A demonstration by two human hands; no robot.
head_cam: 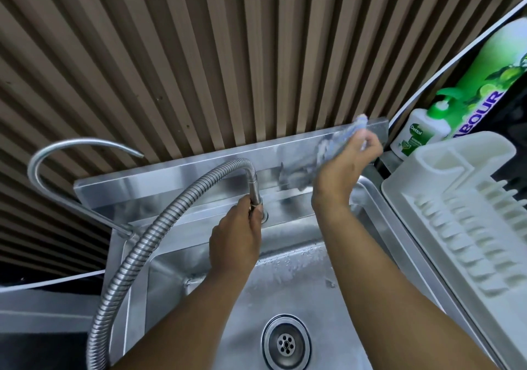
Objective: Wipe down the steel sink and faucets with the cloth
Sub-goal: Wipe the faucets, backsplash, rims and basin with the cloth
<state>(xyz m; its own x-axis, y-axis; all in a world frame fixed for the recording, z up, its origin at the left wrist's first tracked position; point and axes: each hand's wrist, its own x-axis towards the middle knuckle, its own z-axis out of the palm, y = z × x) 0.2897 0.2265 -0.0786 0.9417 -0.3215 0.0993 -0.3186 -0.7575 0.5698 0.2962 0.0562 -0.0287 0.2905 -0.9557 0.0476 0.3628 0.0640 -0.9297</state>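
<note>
From the head camera, the left hand [236,241] curls its fingers round the upright base of the flexible steel faucet [159,221], just above the sink deck; the right hand [342,167] grips a pale cloth [350,130] and presses it against the steel backsplash [185,178] near its right end. The wet sink [299,292] lies below both forearms, its drain [286,342] near the bottom edge; a thin gooseneck faucet [57,153] arches at the left; a white dish rack [462,212] sits just right of the sink, with a Dettol pump bottle [416,135] behind it
</note>
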